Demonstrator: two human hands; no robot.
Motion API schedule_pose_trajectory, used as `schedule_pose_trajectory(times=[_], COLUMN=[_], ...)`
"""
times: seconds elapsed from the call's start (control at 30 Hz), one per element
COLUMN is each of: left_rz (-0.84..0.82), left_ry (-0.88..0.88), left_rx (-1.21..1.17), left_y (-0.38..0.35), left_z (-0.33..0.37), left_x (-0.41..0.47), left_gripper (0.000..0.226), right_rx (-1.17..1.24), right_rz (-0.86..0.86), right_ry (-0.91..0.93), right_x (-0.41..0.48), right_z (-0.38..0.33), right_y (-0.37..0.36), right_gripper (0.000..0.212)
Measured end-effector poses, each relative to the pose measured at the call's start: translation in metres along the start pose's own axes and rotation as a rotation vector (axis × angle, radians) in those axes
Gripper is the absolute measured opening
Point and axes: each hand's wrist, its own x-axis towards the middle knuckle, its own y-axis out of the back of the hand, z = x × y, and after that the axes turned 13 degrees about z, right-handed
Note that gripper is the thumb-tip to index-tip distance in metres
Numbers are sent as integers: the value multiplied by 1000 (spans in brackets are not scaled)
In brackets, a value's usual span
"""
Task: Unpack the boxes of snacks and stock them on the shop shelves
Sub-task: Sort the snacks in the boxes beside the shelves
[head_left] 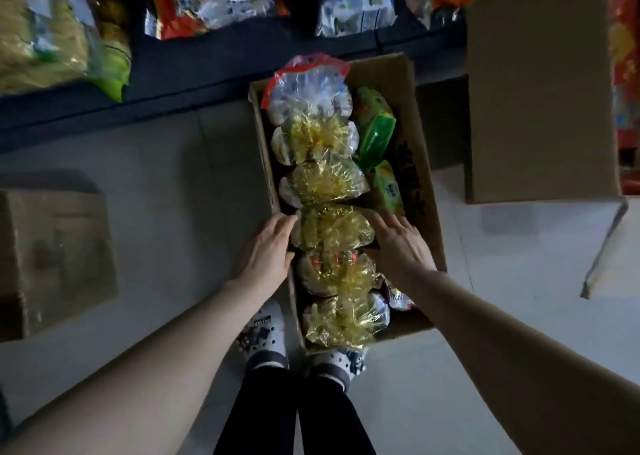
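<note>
An open cardboard box (424,191) stands on the floor in front of my feet, packed with a row of gold-wrapped snack bags. Green packets (375,132) lie along its right side, and a red-edged clear bag (308,90) sits at the far end. My left hand (268,246) reaches in at the left of one gold bag (332,227) in the middle of the row, fingers fairly straight against its side. On that bag's right side my right hand (401,243) lies with fingers spread, touching it. The bag sits between both hands, still in the box.
The dark lower shelf (207,70) runs across the top, carrying yellow, red, and blue-white snack packs. A closed carton (52,257) stands at the left, a tall carton (540,90) at the right with a loose flap (604,253). Pale floor surrounds the box.
</note>
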Motion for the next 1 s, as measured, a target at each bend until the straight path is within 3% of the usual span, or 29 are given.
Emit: schedule_pose_trajectory(times=[0.23,0.43,0.6,0.77,0.87,1.0], left_rz=[149,218,213,124,61,-13], left_ry=[-78,-156,-176,-129,-86,-30], left_rx=[64,94,151,46,37,68], left_y=[-42,-44,-45,-39,-36,-44], left_z=[-19,-18,-19,-20,-16,-9], left_x=[39,88,107,109,114,115], left_gripper=[79,79,78,72,76,91], right_rx=[98,248,266,319,439,541], right_rz=[-20,-21,64,160,179,70], right_ry=[-4,-30,7,20,-81,-359], right_x=[42,46,50,45,38,40], right_z=[4,6,9,23,34,56], right_y=[-54,-63,-68,-48,-12,20], right_gripper=[101,106,90,80,70,56])
